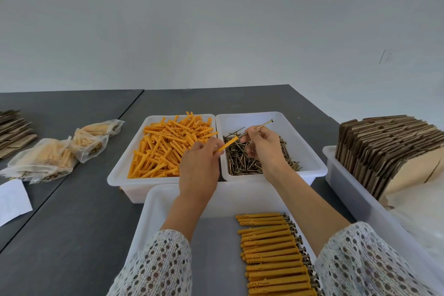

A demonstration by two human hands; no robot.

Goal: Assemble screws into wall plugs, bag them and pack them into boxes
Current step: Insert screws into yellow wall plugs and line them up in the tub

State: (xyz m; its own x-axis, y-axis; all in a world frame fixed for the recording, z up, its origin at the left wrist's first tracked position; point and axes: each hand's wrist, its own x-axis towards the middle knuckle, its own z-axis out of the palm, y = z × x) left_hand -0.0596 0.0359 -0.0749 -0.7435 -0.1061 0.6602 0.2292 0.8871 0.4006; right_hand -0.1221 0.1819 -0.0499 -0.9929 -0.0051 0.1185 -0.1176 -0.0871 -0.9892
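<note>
My left hand point(200, 163) pinches an orange plug point(227, 144) over the two bins at the counter's middle; my right hand point(260, 145) pinches a screw point(263, 125) near its middle. Both seem light and stiff; the thin screw could slip, so I would grip mid-shaft.

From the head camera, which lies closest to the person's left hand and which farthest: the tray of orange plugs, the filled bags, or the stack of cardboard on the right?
Measured from the left hand:
1. Tray of orange plugs, directly beneath and beside the hand.
2. Filled bags, off to the left on the table.
3. Stack of cardboard, far right, beyond the screw tray.
</note>
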